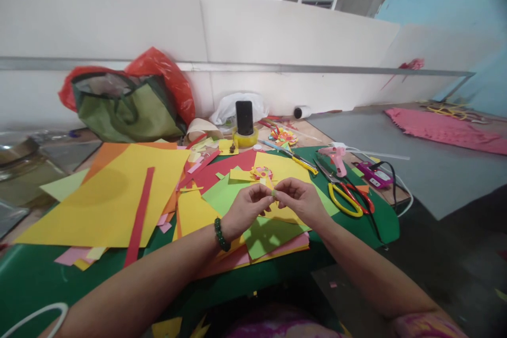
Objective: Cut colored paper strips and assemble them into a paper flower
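Both my hands meet over the paper pile at the middle of the table. My left hand (250,206), with a green bead bracelet (222,234) on its wrist, pinches a small green piece of paper (273,193) between thumb and forefinger. From the other side my right hand (301,202) pinches the same piece, fingertips almost touching the left ones. Just beyond the fingers lies a small paper flower (261,172) in red, yellow and pink. Under the hands are yellow sheets (291,169) and light green sheets (265,237).
To the right lie yellow-and-red-handled scissors (344,199), a pink glue gun (336,159) and a purple power strip (373,174). A yellow cutter (304,163) lies behind the hands. A phone (244,118) stands in a tape roll (245,139). Large yellow paper (106,200) and a green bag (129,111) are left.
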Tool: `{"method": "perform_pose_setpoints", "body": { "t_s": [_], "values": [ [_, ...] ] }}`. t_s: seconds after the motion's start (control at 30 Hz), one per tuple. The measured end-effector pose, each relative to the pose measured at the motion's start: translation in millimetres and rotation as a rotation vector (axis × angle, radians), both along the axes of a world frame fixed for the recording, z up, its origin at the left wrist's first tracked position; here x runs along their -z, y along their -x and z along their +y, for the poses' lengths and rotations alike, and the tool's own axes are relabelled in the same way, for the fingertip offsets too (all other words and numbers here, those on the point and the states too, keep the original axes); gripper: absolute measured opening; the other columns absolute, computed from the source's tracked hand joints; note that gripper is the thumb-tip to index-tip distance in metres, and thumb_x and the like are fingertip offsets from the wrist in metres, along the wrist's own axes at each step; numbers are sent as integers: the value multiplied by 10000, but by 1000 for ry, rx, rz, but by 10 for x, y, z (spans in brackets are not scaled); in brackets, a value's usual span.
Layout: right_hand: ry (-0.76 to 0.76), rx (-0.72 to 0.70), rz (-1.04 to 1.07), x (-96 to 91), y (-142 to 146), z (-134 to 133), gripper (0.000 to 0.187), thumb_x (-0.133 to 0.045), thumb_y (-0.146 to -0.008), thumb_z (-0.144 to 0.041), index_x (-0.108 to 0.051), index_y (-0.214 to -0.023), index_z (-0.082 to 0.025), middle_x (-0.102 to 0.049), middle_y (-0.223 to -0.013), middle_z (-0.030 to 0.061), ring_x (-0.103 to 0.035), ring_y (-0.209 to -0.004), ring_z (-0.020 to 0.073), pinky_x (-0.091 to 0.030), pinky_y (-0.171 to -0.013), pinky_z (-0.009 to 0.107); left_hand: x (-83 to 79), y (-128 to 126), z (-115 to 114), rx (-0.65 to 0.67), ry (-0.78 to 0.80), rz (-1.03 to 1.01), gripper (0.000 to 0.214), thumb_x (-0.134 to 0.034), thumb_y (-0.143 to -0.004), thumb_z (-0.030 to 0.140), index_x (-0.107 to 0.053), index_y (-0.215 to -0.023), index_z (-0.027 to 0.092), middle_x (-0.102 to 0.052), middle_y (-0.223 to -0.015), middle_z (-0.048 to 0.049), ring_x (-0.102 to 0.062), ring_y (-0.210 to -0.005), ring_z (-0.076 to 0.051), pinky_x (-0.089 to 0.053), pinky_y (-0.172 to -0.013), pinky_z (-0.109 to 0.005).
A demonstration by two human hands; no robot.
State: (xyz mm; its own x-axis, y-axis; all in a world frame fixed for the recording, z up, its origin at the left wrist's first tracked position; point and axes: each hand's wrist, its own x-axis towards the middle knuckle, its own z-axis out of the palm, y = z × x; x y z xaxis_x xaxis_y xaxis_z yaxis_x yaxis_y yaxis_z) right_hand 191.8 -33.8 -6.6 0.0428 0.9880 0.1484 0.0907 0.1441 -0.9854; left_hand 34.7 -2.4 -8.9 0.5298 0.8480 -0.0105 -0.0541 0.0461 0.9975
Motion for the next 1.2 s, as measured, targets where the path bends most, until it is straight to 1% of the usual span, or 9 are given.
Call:
{"method": "perform_pose_setpoints", "body": {
  "t_s": [0.17, 0.27, 0.47, 0.6, 0.73, 0.87, 1.03, 1.13, 1.2],
  "values": [
    [49, -7, -9, -6, -19, -5, 390, -756, -615, -539, -599, -669, -186, -633, -603, -4, -612, -529, 134, -543, -548, 289, -15, 10, -5, -6, 20, -19, 321, -752, -656, 384, -572, -812, 169, -578, -715, 13, -539, -594, -89, -445, -521, -201],
    [19, 24, -41, -4, -32, -10, 346, -742, -644, -500, -598, -669, -187, -627, -617, 1, -607, -580, 141, -522, -573, 284, -29, 14, -16, 13, 33, -24, 336, -764, -635, 329, -555, -849, 176, -577, -761, 14, -548, -625, -90, -453, -531, -198],
    [-129, 117, -54, 69, 41, -45, 236, -696, -699, -421, -599, -691, -206, -599, -684, 7, -550, -667, 149, -491, -611, 276, -52, 6, -45, 52, 42, -58, 342, -754, -656, 413, -545, -776, 170, -570, -747, 14, -567, -633, -96, -447, -555, -208],
    [-136, 161, 26, 148, 130, -82, 215, -679, -714, -402, -586, -702, -209, -583, -682, -5, -534, -660, 144, -488, -634, 281, -70, 1, -60, 73, 126, -115, 403, -779, -606, 465, -533, -737, 174, -568, -706, 27, -600, -649, -112, -453, -586, -220],
    [-127, 173, 28, 162, 163, -131, 214, -686, -694, -395, -582, -699, -209, -574, -675, -7, -522, -640, 144, -477, -617, 284, -105, 10, -61, 69, 165, -123, 383, -791, -575, 416, -529, -721, 177, -551, -662, 43, -593, -616, -104, -446, -577, -217],
    [-128, 143, -22, 144, 134, -150, 222, -684, -692, -393, -573, -672, -202, -564, -651, -8, -527, -636, 145, -461, -601, 278, -123, 30, -40, 84, 130, -92, 314, -753, -598, 362, -532, -721, 176, -551, -656, 44, -578, -576, -90, -436, -547, -208],
    [-95, 103, -23, 170, 119, -91, 264, -687, -697, -430, -558, -662, -202, -570, -639, -9, -557, -619, 149, -460, -586, 281, -98, 44, 3, 94, 133, -43, 314, -752, -610, 363, -543, -752, 176, -590, -692, 31, -586, -576, -95, -447, -554, -215],
    [-55, 71, -42, 178, 137, -87, 283, -650, -732, -467, -548, -692, -206, -594, -671, 6, -600, -658, 167, -484, -610, 293, -99, 55, 29, 119, 143, 5, 303, -746, -624, 375, -550, -724, 167, -609, -692, 13, -585, -584, -98, -457, -583, -228],
    [-40, 61, -117, 140, 78, -121, 281, -636, -741, -477, -565, -774, -207, -620, -724, 20, -616, -690, 174, -489, -604, 288, -117, 79, 69, 121, 134, 55, 289, -723, -645, 389, -550, -722, 171, -618, -701, 3, -582, -591, -107, -452, -579, -233]
  ]
}}
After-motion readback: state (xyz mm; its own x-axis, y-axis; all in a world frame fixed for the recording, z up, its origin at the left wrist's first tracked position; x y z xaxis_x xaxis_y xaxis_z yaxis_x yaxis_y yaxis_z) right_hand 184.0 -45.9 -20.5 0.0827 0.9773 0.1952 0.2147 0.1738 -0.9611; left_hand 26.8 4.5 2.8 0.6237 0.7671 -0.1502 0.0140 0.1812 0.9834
